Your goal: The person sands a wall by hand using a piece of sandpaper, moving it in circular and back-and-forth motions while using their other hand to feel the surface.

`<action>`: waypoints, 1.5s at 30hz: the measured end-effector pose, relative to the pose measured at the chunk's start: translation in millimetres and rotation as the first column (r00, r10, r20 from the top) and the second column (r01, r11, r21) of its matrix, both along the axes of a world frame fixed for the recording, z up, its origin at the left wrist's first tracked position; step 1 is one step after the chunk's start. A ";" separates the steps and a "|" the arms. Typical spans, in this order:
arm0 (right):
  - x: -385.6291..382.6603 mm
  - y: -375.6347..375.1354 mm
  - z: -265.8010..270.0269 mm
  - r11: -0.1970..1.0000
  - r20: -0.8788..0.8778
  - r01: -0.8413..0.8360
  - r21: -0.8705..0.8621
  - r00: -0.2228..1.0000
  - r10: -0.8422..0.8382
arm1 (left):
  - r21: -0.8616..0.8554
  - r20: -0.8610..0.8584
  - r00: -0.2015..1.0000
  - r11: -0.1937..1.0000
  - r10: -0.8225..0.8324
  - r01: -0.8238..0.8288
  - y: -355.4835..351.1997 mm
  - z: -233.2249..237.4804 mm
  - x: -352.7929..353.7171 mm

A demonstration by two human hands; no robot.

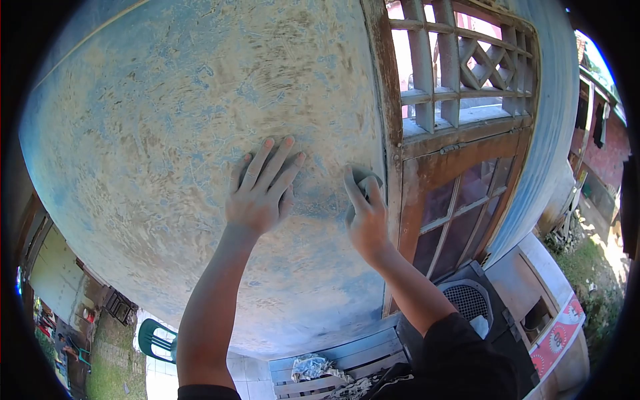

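Note:
A patchy blue and beige wall fills the middle of the head view. My left hand lies against it with the fingers spread and pointing up, holding nothing that shows. To its right, near the wooden window frame, my right hand has its fingers bent round a small dark grey object against the wall. What that object is, I cannot make out. Greyish dust coats both hands.
On the right is a window with a lattice above it. Below stand a slatted bench with a crumpled cloth, a black speaker-like box and a green chair. A person is far off at lower left.

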State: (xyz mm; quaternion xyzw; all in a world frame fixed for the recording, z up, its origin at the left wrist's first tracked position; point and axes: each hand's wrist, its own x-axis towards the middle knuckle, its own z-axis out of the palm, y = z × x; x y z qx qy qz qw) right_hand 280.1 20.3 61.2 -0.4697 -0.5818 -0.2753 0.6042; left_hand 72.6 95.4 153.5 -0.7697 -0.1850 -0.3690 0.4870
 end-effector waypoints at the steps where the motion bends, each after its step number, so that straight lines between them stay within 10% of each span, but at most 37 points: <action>1: 5.2 1.7 2.3 1.000 0.002 0.004 0.009 1.000 -0.004 | 0.003 0.006 1.000 1.000 -0.001 0.001 0.9 0.2 0.8; 45: 15.5 10.5 8.9 0.998 -0.006 0.049 0.032 0.999 -0.048 | 0.019 -0.170 0.985 1.000 0.018 -0.015 -8.0 48.2 16.5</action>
